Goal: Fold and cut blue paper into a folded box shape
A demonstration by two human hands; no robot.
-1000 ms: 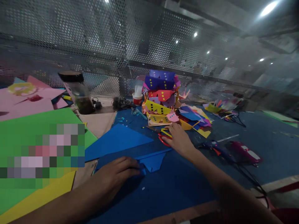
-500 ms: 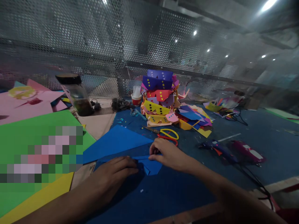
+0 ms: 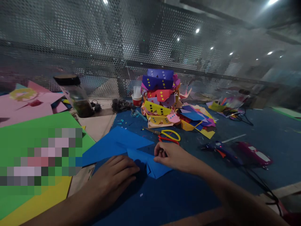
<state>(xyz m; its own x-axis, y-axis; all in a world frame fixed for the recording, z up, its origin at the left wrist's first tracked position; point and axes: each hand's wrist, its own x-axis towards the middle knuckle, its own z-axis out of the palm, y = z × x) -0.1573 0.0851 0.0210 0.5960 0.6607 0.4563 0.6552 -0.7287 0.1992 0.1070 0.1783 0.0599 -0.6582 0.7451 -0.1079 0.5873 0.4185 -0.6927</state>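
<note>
The right hand (image 3: 171, 156) pinches the folded blue paper (image 3: 143, 156) over the table (image 3: 174, 194), apparently to control its fold; the left hand (image 3: 121, 172) lies close by, its grip impossible to tell. Scissors (image 3: 171, 132) lie just beyond, probably for easy reach.

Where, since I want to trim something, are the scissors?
In the head view, the scissors lie just right of centre, beyond the right hand and in front of the colourful paper stack.
</note>
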